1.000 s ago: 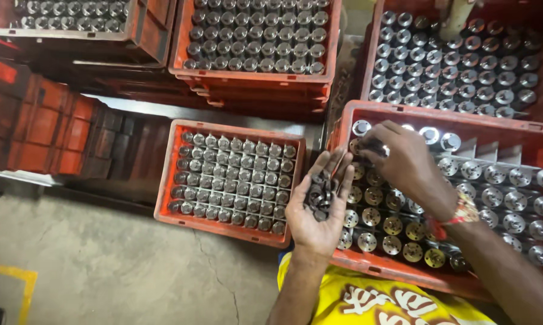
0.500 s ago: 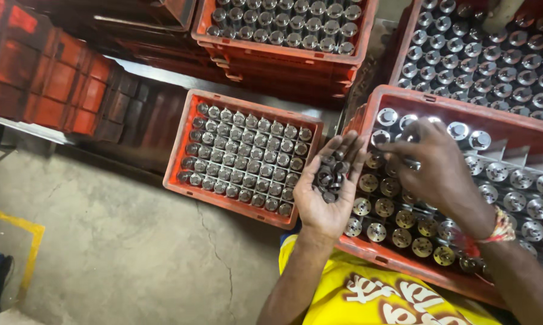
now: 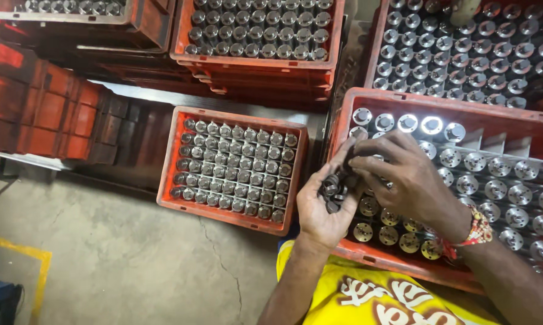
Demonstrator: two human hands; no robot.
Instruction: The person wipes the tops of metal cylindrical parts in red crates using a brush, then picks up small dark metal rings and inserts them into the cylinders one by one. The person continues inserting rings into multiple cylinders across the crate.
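Several red crates [image 3: 232, 207] on cracked concrete floor [image 3: 121, 265]; left hand [image 3: 322, 207] cups small dark parts [image 3: 333, 186], right hand [image 3: 404, 177] seemingly pinching one.

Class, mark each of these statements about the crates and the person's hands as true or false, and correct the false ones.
1. The left hand cups several small dark metal parts. True.
2. The right hand rests on the floor. False: it is over the near crate, its fingers at the parts in the left palm.
3. The crates are blue. False: they are orange-red.
4. The floor crate is filled with metal cylinders. True.
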